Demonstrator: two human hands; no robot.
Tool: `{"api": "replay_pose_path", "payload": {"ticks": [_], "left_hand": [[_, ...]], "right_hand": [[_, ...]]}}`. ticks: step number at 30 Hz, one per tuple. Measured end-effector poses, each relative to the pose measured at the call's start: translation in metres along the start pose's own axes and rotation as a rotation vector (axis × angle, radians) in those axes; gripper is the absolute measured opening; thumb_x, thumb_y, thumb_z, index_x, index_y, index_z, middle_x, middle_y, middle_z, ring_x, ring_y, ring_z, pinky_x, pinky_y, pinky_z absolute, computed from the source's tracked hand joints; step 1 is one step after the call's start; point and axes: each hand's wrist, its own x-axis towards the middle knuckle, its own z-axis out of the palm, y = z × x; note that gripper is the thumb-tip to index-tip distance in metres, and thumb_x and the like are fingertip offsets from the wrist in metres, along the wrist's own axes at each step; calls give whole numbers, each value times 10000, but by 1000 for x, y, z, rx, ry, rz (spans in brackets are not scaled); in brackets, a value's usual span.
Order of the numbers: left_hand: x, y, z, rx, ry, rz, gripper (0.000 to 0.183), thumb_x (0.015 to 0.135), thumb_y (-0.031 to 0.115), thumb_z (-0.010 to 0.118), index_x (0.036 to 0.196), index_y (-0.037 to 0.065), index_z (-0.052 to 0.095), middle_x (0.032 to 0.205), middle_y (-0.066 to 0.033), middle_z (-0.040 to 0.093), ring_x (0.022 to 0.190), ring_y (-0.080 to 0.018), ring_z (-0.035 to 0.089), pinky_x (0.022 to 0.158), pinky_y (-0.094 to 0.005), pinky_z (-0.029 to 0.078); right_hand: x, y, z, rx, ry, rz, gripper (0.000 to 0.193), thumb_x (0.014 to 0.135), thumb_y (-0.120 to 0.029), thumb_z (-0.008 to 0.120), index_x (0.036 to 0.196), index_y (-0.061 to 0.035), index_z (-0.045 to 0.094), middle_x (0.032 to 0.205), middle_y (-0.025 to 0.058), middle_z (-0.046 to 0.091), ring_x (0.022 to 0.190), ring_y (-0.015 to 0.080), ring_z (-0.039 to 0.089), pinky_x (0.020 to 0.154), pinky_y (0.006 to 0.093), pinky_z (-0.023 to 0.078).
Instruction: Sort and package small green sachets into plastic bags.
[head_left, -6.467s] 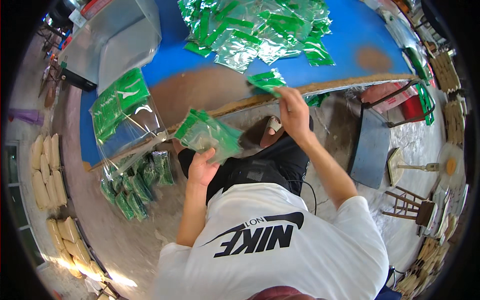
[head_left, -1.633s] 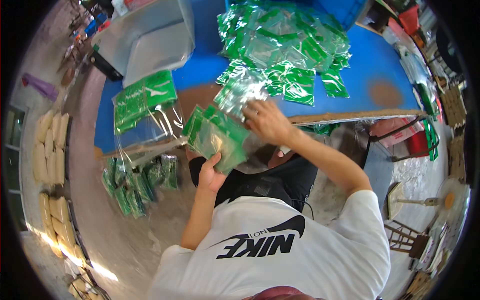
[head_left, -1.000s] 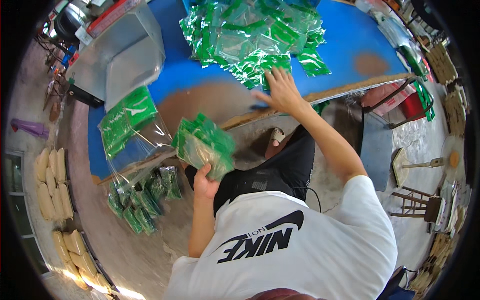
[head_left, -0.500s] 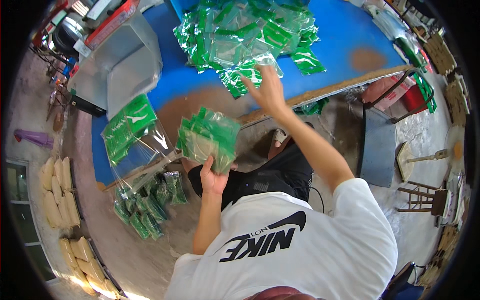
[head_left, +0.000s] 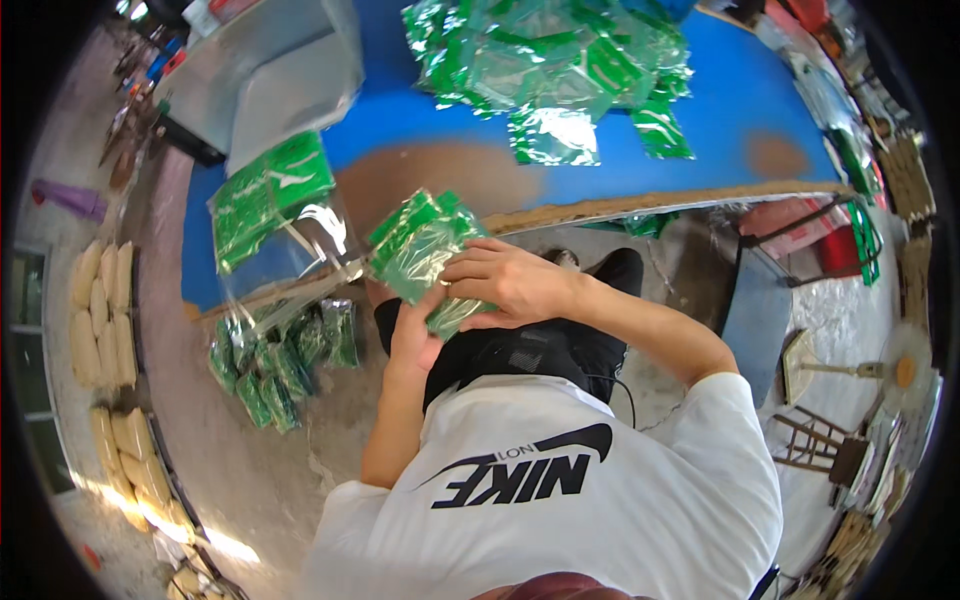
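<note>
My left hand (head_left: 413, 335) is closed on the lower edge of a stack of flat green-and-clear plastic packets (head_left: 412, 245), held over my lap in front of the table edge. From the right, my right hand (head_left: 510, 284) lies against the same stack with its fingers curled over the packets; part of the stack is hidden beneath it. A heap of similar loose packets (head_left: 560, 60) covers the far middle of the blue table (head_left: 720, 115). Left of the stack, a larger clear bag with green printing (head_left: 275, 190) lies flat and hangs over the front edge.
A translucent plastic bin (head_left: 290, 90) stands on the table at the far left. Several filled green bags (head_left: 275, 360) lie on the floor below the table's left end. To the right are a blue panel (head_left: 755, 320) and a wooden stool (head_left: 820, 445). Tan sacks (head_left: 105, 315) are stacked at left.
My right hand has come back from the heap to the stack in my left hand. The view has shifted, and the stack is tilted more.
</note>
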Motion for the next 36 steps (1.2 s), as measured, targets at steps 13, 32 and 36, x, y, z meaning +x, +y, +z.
{"api": "replay_pose_path", "payload": {"ticks": [13,32,36], "left_hand": [[12,-30,-3,-85,30,15,536,904,158,718,1379,33,503,1356,-149,585,1303,-347,520,1131,-526,397],[24,-31,-1,17,60,40,591,892,186,704,1407,32,456,1360,-164,565,1249,-395,546,990,-672,448],[9,-21,-15,82,-109,45,731,822,230,754,1437,11,426,1397,-180,535,1259,-401,537,1025,-700,409]], "right_hand": [[-27,37,-8,-320,20,447,333,862,-67,619,1191,-31,647,1107,166,592,1047,343,572,920,439,472],[-78,110,-63,-715,289,668,678,862,-433,722,1328,25,542,1329,250,543,1201,413,535,1036,495,423],[-84,66,-36,-341,105,356,496,860,-208,752,1298,-52,577,1243,187,607,1184,389,570,987,463,466]]}}
